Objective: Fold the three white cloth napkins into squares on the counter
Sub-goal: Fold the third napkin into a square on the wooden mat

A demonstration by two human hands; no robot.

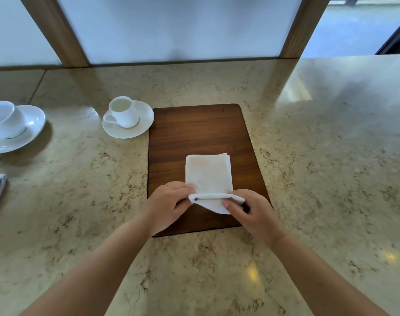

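A white napkin [208, 174] lies on a brown wooden board [201, 133] in the middle of the stone counter [319, 156]. The left hand [166, 205] pinches the near left corner of the napkin. The right hand [249, 213] pinches the near right corner. Both hands lift the near edge a little off the board. At 10 o'clock from the napkin, a white cup [123, 111] stands on a saucer [141, 131] just beside the board. Another cup [4, 119] sits on its saucer far out at 9 o'clock.
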